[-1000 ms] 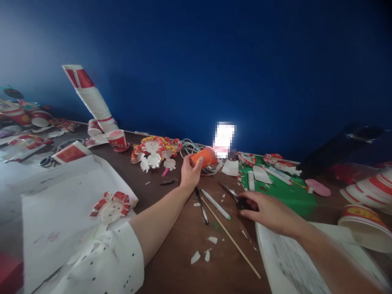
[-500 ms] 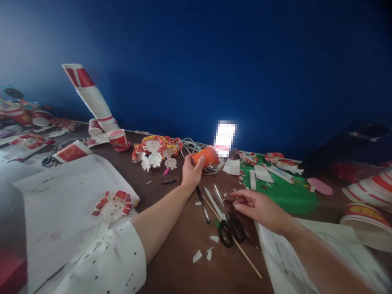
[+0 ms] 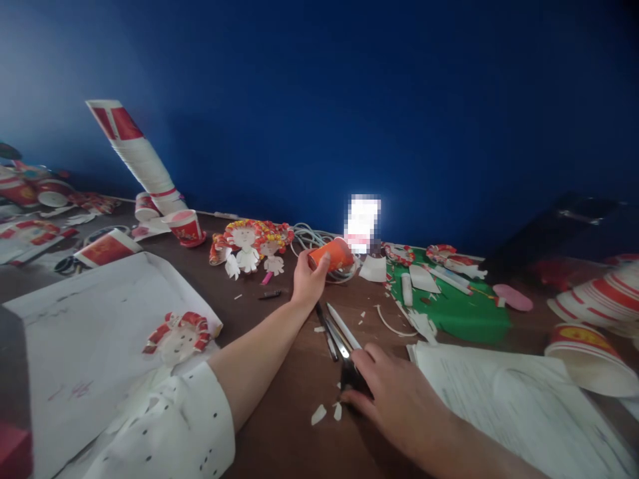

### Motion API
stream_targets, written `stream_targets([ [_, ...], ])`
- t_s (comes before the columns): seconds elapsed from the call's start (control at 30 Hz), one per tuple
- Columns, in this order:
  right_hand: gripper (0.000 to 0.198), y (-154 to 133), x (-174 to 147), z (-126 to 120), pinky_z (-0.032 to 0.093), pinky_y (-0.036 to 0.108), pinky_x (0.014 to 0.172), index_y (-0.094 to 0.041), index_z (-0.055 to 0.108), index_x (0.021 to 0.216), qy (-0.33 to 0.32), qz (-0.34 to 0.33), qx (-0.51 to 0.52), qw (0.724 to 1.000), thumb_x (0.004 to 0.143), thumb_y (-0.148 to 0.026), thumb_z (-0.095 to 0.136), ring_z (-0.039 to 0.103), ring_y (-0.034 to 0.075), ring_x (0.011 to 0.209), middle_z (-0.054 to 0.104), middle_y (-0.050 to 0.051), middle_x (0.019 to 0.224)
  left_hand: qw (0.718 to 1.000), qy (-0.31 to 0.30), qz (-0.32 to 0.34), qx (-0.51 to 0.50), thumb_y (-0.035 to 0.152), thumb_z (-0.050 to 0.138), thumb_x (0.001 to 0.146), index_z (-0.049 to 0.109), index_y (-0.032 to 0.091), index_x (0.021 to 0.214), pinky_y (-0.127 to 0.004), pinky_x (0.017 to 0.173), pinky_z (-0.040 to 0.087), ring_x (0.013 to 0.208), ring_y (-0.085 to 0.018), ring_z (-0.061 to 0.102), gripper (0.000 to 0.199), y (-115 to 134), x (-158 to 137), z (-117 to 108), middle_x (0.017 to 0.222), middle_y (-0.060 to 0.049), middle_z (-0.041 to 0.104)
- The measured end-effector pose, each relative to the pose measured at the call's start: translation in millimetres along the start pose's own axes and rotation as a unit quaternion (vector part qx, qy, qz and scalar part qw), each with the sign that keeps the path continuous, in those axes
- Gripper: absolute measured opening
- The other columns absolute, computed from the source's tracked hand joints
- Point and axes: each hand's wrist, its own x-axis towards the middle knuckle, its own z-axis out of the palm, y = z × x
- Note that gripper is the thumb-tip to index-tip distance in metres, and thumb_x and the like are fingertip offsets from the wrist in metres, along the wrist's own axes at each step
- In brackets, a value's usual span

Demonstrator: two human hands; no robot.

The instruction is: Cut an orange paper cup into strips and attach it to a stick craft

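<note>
My left hand [image 3: 307, 283] is wrapped round an orange paper cup [image 3: 333, 255], which lies tilted on its side just above the table. Its open rim faces right. Nearer to me, my right hand [image 3: 397, 399] has its fingers and thumb closed about the black handles of a pair of scissors [image 3: 340, 342]. The blades point away from me and to the left; the handles are mostly hidden by my fingers. A black pen [image 3: 327, 336] lies along the left side of the blades. Small white paper scraps [image 3: 318, 415] lie beside my right thumb.
Paper dolls with red and yellow curled hair [image 3: 244, 243] stand behind my left hand. A tall stack of paper cups [image 3: 144, 163] leans at the back left. White paper [image 3: 90, 332] lies at left, printed sheets [image 3: 479, 392] at right, a green mat [image 3: 464, 316] behind them.
My right hand has moved down and left from above the table onto the scissors and closed on their handles. My left hand still holds the orange cup.
</note>
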Motion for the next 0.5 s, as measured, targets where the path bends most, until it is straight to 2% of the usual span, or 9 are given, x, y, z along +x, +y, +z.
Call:
stream_targets([
  [0.1, 0.015, -2, 1, -5, 0.041, 0.031, 0.062, -0.023, 0.063, 0.094, -0.014, 0.005, -0.013, 1.000, 0.089, -0.025, 0.049, 0.064, 0.023, 0.078, 0.062, 0.006, 0.094, 1.000, -0.002, -0.002, 0.005, 0.054, 0.057, 0.078, 0.056, 0.016, 0.110, -0.030, 0.074, 0.044, 0.080, -0.017, 0.055, 0.049, 1, -1, -1, 0.089, -0.005, 0.059],
  [0.23, 0.016, -4, -3, -17, 0.041, 0.031, 0.061, -0.024, 0.064, 0.096, -0.024, 0.015, -0.046, 0.999, 0.084, -0.022, 0.053, 0.064, 0.026, 0.084, 0.060, 0.009, 0.099, 1.000, -0.002, -0.002, 0.002, 0.054, 0.057, 0.079, 0.056, 0.016, 0.110, -0.030, 0.074, 0.044, 0.080, -0.016, 0.055, 0.049, 2, -1, -1, 0.090, -0.005, 0.060],
  [0.37, 0.031, -13, -6, -19, 0.040, 0.031, 0.055, -0.022, 0.059, 0.109, -0.061, 0.035, -0.060, 0.996, 0.081, -0.015, 0.050, 0.066, 0.026, 0.074, 0.057, 0.011, 0.104, 1.000, -0.002, -0.001, 0.014, 0.053, 0.058, 0.079, 0.057, 0.016, 0.109, -0.028, 0.072, 0.043, 0.076, -0.015, 0.053, 0.048, 3, -1, -1, 0.085, -0.003, 0.057],
  [0.5, 0.040, -18, -6, -15, 0.042, 0.031, 0.058, -0.019, 0.058, 0.112, -0.074, 0.027, -0.044, 0.996, 0.076, -0.004, 0.048, 0.066, 0.026, 0.079, 0.057, 0.014, 0.106, 1.000, 0.001, -0.003, 0.006, 0.052, 0.058, 0.078, 0.057, 0.017, 0.108, -0.028, 0.072, 0.043, 0.077, -0.015, 0.054, 0.046, 3, 0, -2, 0.086, -0.003, 0.058],
])
